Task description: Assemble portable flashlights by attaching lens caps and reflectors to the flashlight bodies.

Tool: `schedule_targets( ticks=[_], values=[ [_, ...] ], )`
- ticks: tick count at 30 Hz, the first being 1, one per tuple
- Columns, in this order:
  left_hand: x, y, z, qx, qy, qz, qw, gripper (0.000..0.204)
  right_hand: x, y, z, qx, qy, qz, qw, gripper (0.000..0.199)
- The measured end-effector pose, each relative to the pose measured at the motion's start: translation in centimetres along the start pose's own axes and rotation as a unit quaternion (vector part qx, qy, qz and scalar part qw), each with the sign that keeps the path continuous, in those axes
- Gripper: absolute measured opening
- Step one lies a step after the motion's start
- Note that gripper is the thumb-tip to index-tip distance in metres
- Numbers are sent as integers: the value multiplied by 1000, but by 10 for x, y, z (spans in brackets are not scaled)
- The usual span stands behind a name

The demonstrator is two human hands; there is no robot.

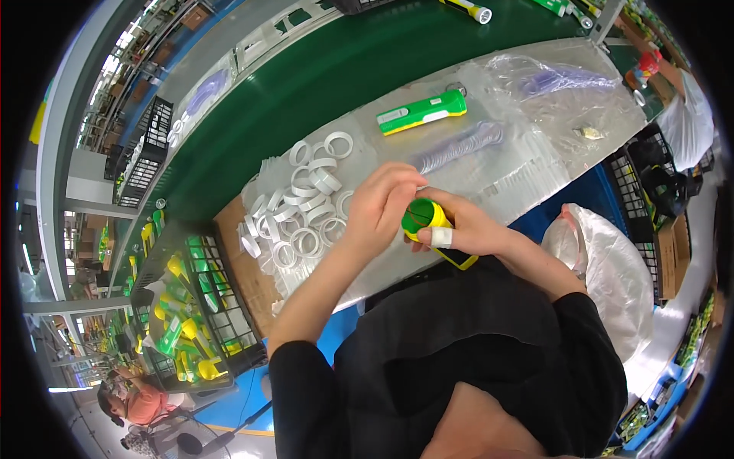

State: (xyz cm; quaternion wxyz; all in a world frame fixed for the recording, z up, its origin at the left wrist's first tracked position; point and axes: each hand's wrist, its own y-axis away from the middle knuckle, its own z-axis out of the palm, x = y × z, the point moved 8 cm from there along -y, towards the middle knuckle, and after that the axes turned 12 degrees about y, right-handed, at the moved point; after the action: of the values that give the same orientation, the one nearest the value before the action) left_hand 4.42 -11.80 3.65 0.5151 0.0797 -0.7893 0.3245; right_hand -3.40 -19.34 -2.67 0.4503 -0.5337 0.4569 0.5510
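My right hand (478, 229), with white tape round its thumb, is wrapped round a green and yellow flashlight body (420, 217). Its open round end tilts up toward me, and thin dark wire shows inside. Close beside that end, my left hand (382, 200) has its fingers bent and drawn together; anything in them is hidden. Just beyond the hands lies a row of clear thin discs (462, 145). Many white plastic rings (306, 200) are heaped left of my left hand. Farther off, a whole green and yellow flashlight (422, 112) lies on its side.
Clear plastic sheeting (535, 153) covers the worktop, before a green conveyor belt (306, 92). At the left stands a black crate (222, 294) beside many flashlight parts (180, 325). A white plastic bag (612, 275) bulges at my right. Another person (145, 402) sits at the lower left.
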Motion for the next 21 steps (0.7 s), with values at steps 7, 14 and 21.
schedule_targets(
  ticks=[7, 14, 21],
  values=[
    [23, 27, 17, 21, -66, 149, 986, 38, 5, -5, 8, 134, 20, -54, 989, 43],
    [-74, 0, 1, 56, -241, -23, 969, 53, 17, 19, -32, 210, -136, -7, 968, 48],
    [-103, -3, 1, 1, -187, -76, 979, 58, 18, 29, -38, 180, -111, -11, 977, 46]
  ],
)
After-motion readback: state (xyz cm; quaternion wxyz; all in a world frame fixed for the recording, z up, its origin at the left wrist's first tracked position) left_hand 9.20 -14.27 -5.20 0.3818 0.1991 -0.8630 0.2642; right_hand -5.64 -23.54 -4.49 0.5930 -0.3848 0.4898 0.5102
